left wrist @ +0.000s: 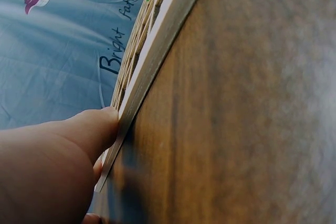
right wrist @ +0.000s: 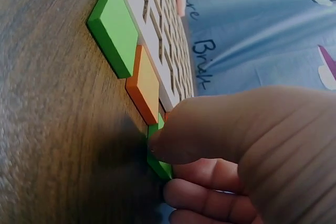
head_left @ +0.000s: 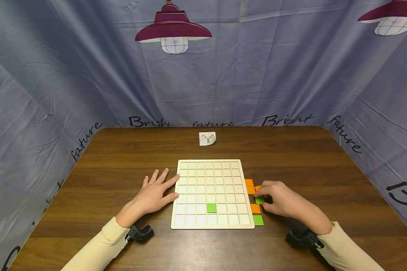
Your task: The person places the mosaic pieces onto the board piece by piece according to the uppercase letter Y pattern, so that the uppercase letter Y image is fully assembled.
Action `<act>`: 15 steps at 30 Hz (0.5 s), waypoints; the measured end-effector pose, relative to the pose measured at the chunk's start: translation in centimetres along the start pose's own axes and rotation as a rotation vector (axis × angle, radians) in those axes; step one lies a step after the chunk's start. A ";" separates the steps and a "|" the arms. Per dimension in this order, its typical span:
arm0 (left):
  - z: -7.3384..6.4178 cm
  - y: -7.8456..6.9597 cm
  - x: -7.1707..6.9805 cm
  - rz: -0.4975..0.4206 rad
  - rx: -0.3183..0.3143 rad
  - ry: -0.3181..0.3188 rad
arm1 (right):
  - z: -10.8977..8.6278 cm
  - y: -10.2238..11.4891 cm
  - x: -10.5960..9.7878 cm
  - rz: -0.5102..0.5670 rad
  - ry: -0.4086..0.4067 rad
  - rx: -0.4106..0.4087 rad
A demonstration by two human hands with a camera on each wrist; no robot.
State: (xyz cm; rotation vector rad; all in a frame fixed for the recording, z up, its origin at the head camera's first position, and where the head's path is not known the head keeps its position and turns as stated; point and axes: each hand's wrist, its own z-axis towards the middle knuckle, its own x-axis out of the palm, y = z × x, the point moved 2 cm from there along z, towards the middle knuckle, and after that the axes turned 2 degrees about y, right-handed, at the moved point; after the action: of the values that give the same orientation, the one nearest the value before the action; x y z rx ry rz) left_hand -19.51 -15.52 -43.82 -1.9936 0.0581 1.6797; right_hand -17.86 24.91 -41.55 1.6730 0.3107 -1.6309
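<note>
A pale wooden grid board [head_left: 209,180] lies flat on the table, with one green tile [head_left: 211,208] set in a cell of its second row from the near edge. My left hand [head_left: 150,197] rests beside it with fingers spread, thumb and index fingertips at the board's left edge. Off the right edge, my right hand [head_left: 282,199] pinches a green square tile [head_left: 259,201] between thumb and fingers. In the right wrist view the thumb covers part of that tile [right wrist: 161,167]. Nearer to me lie an orange tile [head_left: 255,209] and another green tile [head_left: 258,220].
More orange tiles [head_left: 249,183] lie along the board's right edge, one partly under the right fingers. A small paper card [head_left: 207,138] printed with a coloured grid pattern lies towards the back of the wooden table [head_left: 139,150]. A blue-grey curtain [head_left: 224,82] hangs behind.
</note>
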 end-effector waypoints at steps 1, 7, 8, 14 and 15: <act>0.0 0.0 0.0 0.000 0.001 0.000 | 0.0 0.0 0.0 -0.002 0.008 0.003; 0.0 -0.1 0.1 -0.009 0.002 0.002 | -0.1 -0.1 -0.1 -0.014 0.046 0.013; 0.0 -0.1 0.0 -0.010 0.001 0.002 | -0.1 -0.1 -0.1 -0.014 0.049 0.016; 0.0 0.0 0.0 -0.012 -0.002 0.000 | 0.0 -0.1 -0.2 -0.019 0.057 0.026; 0.0 0.0 0.0 -0.012 -0.002 0.000 | 0.0 -0.1 -0.2 -0.022 0.057 0.024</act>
State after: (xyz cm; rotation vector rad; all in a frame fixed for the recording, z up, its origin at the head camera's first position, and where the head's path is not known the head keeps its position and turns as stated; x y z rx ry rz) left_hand -19.50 -15.54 -43.82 -1.9910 0.0444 1.6733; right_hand -17.95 25.10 -41.38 1.7419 0.3404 -1.6110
